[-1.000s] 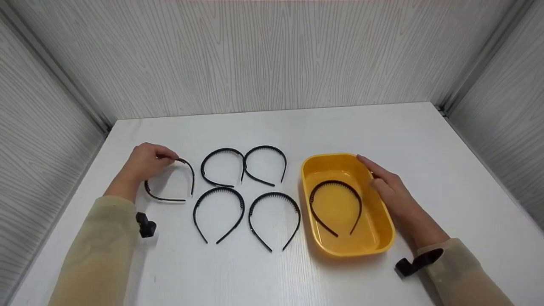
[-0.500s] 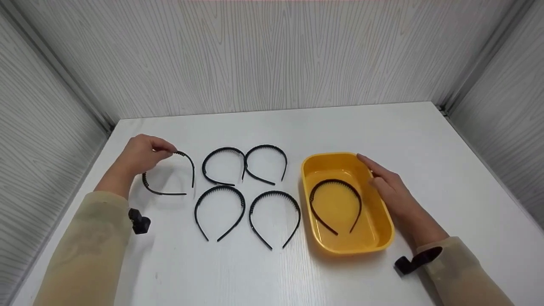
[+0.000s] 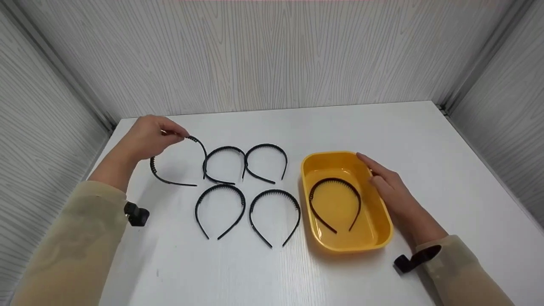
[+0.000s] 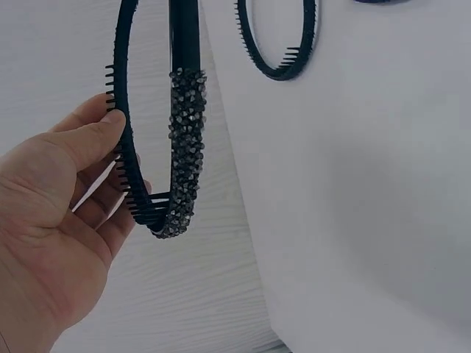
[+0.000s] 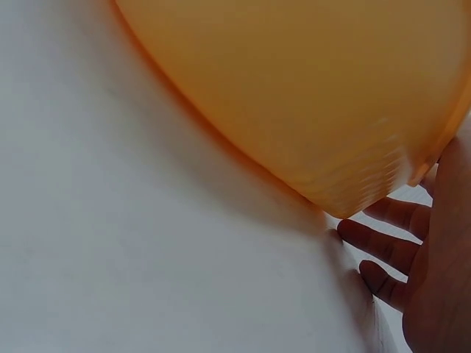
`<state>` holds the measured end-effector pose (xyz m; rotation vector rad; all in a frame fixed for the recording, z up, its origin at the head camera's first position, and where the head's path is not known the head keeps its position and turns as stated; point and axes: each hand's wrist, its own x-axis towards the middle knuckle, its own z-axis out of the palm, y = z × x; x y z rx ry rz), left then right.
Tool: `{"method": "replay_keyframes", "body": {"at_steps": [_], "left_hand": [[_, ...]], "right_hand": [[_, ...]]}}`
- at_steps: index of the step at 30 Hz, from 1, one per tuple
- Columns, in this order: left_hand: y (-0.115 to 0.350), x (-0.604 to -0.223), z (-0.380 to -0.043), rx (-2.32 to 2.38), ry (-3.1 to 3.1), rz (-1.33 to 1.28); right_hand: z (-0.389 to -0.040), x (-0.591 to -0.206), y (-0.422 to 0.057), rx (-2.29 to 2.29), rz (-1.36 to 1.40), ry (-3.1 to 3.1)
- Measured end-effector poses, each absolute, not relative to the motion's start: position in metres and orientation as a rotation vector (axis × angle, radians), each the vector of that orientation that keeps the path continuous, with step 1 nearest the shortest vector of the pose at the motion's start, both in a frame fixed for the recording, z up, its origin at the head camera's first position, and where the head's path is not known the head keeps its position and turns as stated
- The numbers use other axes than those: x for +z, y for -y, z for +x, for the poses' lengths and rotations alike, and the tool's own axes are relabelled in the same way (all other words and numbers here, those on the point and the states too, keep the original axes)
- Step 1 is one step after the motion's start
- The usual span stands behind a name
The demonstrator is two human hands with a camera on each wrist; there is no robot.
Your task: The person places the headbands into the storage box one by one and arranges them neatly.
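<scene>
My left hand (image 3: 149,137) pinches a black toothed headband (image 4: 188,136) between thumb and fingers, raised over the table's left side. Dark faceted stones cover part of the headband's outside, as the left wrist view shows. On the right, my right hand (image 3: 393,189) grips the rim of a yellow plastic tub (image 3: 331,154), thumb over the edge and fingers along the outer wall. Inside the tub lies one black headband (image 3: 333,179). Fingers (image 5: 379,243) spread beside the tub's wall in the right wrist view; the thumb is hidden there.
Between the hands, several black headbands lie on the white table (image 3: 238,280). Two touch at the back, a left one (image 3: 227,148) and a right one (image 3: 267,145). Nearer are another headband (image 3: 221,186) and one beside the tub (image 3: 274,192). Wood-grain panels (image 3: 272,55) enclose the table.
My left hand has lifted its headband and carried it away from me and slightly to the right. The right hand stays at the tub, which has hardly moved.
</scene>
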<state>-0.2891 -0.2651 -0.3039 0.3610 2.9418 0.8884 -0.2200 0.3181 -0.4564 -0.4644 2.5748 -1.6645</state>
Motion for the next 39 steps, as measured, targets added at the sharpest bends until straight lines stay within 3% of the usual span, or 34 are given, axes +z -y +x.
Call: {"method": "replay_keyframes", "body": {"at_steps": [14,31,39], "left_hand": [[0.200,-0.269,-0.286,0.979,-2.926,0.662],[0.105,-0.255,-0.286,0.925,-2.792,1.128],[0.069,-0.253,-0.283,0.891,-2.741,1.198]], "right_hand": [[-0.223,-0.452,-0.316,-1.560,-0.460,-2.656],[-0.223,-0.453,-0.317,-1.560,-0.490,-2.679],[-0.221,-0.453,-0.316,-1.533,-0.481,-2.696]]}}
